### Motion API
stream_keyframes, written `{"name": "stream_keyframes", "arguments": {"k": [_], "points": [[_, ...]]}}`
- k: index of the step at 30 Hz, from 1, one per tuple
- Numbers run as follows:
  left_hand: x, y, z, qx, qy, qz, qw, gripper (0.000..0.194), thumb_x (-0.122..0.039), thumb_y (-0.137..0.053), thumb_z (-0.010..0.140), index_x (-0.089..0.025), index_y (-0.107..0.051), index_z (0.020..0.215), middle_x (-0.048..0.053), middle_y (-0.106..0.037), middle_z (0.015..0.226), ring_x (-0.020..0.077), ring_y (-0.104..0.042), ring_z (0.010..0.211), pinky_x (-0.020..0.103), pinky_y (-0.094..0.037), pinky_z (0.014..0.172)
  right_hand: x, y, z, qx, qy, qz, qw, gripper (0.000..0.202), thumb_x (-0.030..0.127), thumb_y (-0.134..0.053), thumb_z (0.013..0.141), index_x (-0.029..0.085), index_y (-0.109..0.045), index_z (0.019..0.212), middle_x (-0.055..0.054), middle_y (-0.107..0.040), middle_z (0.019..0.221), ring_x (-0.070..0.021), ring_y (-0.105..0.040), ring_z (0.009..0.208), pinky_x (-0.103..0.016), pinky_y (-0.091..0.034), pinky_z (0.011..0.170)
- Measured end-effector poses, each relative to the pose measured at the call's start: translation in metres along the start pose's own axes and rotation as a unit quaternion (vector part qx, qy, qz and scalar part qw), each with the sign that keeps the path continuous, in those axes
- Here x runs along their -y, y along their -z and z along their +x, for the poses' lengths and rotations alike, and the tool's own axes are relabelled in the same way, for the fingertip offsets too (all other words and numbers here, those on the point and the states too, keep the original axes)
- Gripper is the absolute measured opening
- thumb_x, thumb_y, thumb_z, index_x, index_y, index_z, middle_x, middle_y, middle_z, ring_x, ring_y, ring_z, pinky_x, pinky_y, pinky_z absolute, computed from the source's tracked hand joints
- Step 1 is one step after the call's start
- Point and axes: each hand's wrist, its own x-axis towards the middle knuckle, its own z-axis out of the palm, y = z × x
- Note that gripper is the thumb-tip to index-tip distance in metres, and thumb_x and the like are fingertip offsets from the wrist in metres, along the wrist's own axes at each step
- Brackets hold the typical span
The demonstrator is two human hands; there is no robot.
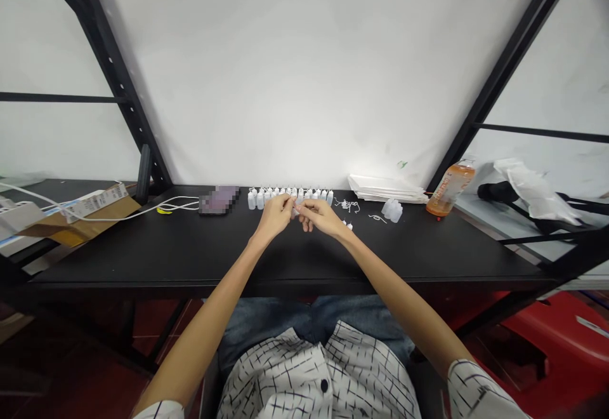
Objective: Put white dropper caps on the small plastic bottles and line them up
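My left hand (pixel 277 214) and my right hand (pixel 321 214) meet above the front middle of the black table, fingertips closed together. Between them is a small whitish bottle (pixel 295 210), mostly covered by the fingers. Behind the hands, several small white dropper bottles (pixel 252 200) with caps stand upright in rows; my hands hide some of them. A few white caps (pixel 349 226) show just past my right wrist. Loose white caps with thin tails (pixel 351 205) lie to the right of the rows. Farther right is a cluster of translucent bottles (pixel 392 210).
A stack of white sheets (pixel 386 189) lies against the wall. An orange drink bottle (pixel 451 188) leans at the right. To the left are a blurred-out dark object (pixel 219 200), a white cable (pixel 178 203), a yellow scrap (pixel 164 211) and an open cardboard box (pixel 90 217).
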Motion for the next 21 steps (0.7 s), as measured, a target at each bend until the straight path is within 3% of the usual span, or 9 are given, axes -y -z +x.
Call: {"name": "stream_keyframes", "arguments": {"k": [7, 10, 16, 21], "points": [[-0.007, -0.002, -0.005, -0.03, -0.054, 0.058, 0.996, 0.03, -0.029, -0.043, 0.094, -0.02, -0.046, 0.065, -0.002, -0.052, 0.055, 0.0134, -0.049, 0.054, 0.027, -0.035, 0.06, -0.002, 0.002, 0.0, 0.022, -0.031, 0.029, 0.999, 0.057, 0.066, -0.057, 0.087, 0.017, -0.049, 0.058, 0.005, -0.044, 0.043, -0.0099, -0.054, 0.037, -0.02, -0.041, 0.04], [-0.012, -0.002, -0.006, -0.045, -0.061, 0.052, 0.996, 0.029, -0.029, -0.042, 0.095, -0.02, -0.047, 0.067, -0.002, -0.052, 0.056, 0.0135, -0.049, 0.055, 0.027, -0.035, 0.061, 0.0, 0.002, 0.0, 0.002, -0.023, 0.034, 0.999, 0.059, 0.069, -0.052, 0.087, 0.016, -0.053, 0.061, 0.002, -0.052, 0.051, -0.011, -0.057, 0.041, -0.021, -0.045, 0.04], [-0.007, 0.002, -0.003, -0.038, -0.027, 0.015, 0.999, 0.031, -0.031, -0.042, 0.096, -0.02, -0.049, 0.068, -0.002, -0.053, 0.056, 0.0142, -0.05, 0.056, 0.027, -0.036, 0.059, 0.002, -0.001, 0.0, -0.012, 0.022, 0.013, 1.0, 0.047, 0.063, -0.064, 0.082, 0.016, -0.058, 0.077, 0.001, -0.059, 0.068, -0.0098, -0.06, 0.045, -0.02, -0.045, 0.039], [-0.004, -0.004, -0.005, -0.037, -0.068, 0.086, 0.993, 0.028, -0.025, -0.042, 0.095, -0.02, -0.047, 0.068, -0.003, -0.048, 0.056, 0.0131, -0.043, 0.054, 0.028, -0.031, 0.06, -0.004, 0.001, 0.001, 0.007, 0.007, 0.008, 1.0, 0.049, 0.063, -0.063, 0.083, 0.017, -0.052, 0.071, 0.004, -0.054, 0.057, -0.01, -0.056, 0.043, -0.021, -0.045, 0.041]]}}
